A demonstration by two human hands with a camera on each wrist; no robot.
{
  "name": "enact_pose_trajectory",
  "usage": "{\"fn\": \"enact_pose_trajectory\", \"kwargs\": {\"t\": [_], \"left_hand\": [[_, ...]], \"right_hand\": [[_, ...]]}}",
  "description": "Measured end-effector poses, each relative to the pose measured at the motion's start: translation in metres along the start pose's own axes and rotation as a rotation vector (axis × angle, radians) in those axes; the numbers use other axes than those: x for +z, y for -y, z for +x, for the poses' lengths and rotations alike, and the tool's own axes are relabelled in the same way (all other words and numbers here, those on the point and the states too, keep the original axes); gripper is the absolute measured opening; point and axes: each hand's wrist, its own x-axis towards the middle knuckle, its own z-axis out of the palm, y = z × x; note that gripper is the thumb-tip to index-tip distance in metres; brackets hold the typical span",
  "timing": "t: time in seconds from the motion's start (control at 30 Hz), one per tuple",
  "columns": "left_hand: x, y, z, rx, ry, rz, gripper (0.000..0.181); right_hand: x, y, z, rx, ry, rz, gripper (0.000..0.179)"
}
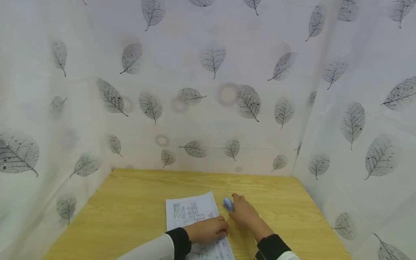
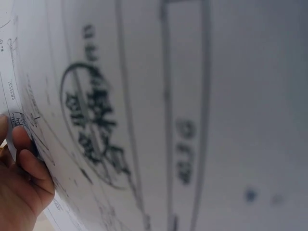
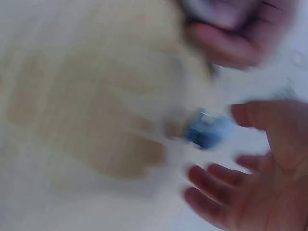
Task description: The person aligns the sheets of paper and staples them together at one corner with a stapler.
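Note:
A stack of printed sheets with line drawings lies on the table. My left hand grips its right edge, fingers curled; in the left wrist view the thumb and fingers of that left hand bunch at the paper, and a page fills most of the picture. Just right of the sheets' top corner is a small light-blue stapler. My right hand is right beside it. The right wrist view, blurred, shows this right hand with fingers spread and thumb apart around the stapler.
Wood-grain table lies under everything. A pale curtain with a leaf print hangs behind the table and along both sides.

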Motion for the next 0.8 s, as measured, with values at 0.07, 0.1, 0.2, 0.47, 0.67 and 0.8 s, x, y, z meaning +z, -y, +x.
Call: {"fn": "enact_pose_trajectory", "kwargs": {"t": [0.07, 0.1, 0.2, 0.47, 0.67, 0.8], "left_hand": [[0.0, -0.002, 0.001, -0.002, 0.0, -0.003, 0.012], [0.0, -0.004, 0.0, 0.003, -0.001, -0.003, 0.012], [0.002, -0.006, 0.001, 0.037, -0.007, -0.005, 0.012], [0.002, 0.0, 0.004, 0.007, -0.006, 0.005, 0.014], [0.0, -0.004, 0.004, -0.066, -0.038, -0.03, 0.011], [0.002, -0.007, 0.004, -0.085, -0.051, 0.005, 0.01]], "right_hand": [[0.015, -0.006, 0.008, 0.001, -0.094, -0.096, 0.06], [0.022, -0.008, 0.01, -0.007, -0.127, -0.133, 0.057], [0.031, -0.015, 0.01, -0.027, -0.164, -0.162, 0.039], [0.016, -0.012, -0.015, -0.124, -0.061, -0.038, 0.02], [0.009, -0.01, -0.048, -0.182, -0.053, -0.083, 0.021], [0.005, -0.01, -0.068, -0.192, -0.031, -0.053, 0.024]]}}
